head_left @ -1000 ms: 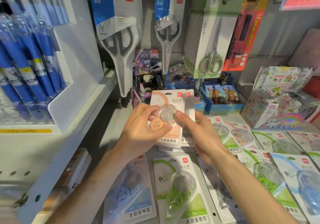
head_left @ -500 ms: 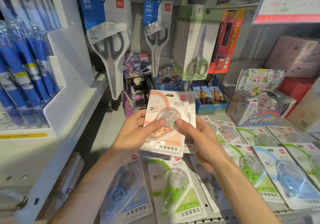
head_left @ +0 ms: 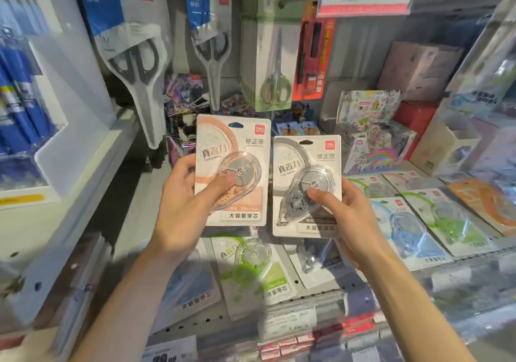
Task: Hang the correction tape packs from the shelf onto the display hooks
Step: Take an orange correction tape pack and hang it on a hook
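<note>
- Two correction tape packs are held up side by side in front of the shelf, one in each hand, with their printed faces toward the person; I think this is to check them before hanging.
- The left hand (head_left: pixel 184 208) grips the orange pack (head_left: pixel 233 170), the thumb pressing on the clear bubble and the fingers curled behind the card.
- The right hand (head_left: pixel 349 216) grips the grey pack (head_left: pixel 307 185) in the same way, thumb on the front.
- Each pack is a flat, stiff card with rounded corners and a glossy plastic bubble, drop-shaped, with the tape wheel visible inside.
- A small slot at the top of each card stays free, probably so that a hook can pass through.
- More packs, among them a green pack (head_left: pixel 251 266) and a blue pack (head_left: pixel 405 230), lie flat on the shelf (head_left: pixel 321 303) below the hands.
- Scissors (head_left: pixel 134 62) in clear moulded packs hang above; a free hook is not clearly visible.
</note>
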Demonstrator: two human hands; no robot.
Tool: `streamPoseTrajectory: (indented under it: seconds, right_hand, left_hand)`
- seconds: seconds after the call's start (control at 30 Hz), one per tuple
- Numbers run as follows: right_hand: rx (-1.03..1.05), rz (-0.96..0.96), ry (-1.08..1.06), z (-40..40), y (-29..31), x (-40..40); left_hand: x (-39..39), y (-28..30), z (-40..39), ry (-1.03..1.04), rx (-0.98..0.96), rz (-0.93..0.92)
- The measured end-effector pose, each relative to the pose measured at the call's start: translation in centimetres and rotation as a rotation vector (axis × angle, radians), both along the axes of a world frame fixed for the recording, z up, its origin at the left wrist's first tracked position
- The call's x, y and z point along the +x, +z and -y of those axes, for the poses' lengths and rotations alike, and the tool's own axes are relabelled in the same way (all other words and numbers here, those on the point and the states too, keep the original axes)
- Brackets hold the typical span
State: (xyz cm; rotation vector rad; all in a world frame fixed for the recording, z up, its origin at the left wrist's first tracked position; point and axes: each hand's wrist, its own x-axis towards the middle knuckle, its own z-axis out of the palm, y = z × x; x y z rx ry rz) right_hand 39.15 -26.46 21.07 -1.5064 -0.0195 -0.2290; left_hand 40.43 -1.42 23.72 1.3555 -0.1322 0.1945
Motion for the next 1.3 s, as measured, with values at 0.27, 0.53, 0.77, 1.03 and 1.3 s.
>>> streamPoseTrajectory:
  seconds: [0.27, 0.53, 0.77, 1.03, 1.3]
  right_hand:
    - [-0.063, 0.109, 0.021, 12.2, 1.0, -1.6]
    - [-0.097, 0.14, 0.168, 27.5, 3.2, -3.0]
    - [-0.118, 0.193, 0.218, 33.2, 5.6, -0.5]
    - [-0.182, 0.258, 0.158, 32.2, 8.6, 3.6]
    - [-0.203, 0.367, 0.091, 30.9, 10.4, 6.6]
  left_hand:
    - [-3.0, 1.4, 10.7, 0.096, 0.123, 0.158]
    - [-4.5, 3.4, 25.3, 0.208, 0.163, 0.237]
    - [-3.4, 7.2, 30.9, 0.273, 0.218, 0.291]
    - [-0.1, 9.0, 30.0, 0.326, 0.274, 0.318]
    - [2.7, 10.0, 28.8, 0.334, 0.316, 0.355]
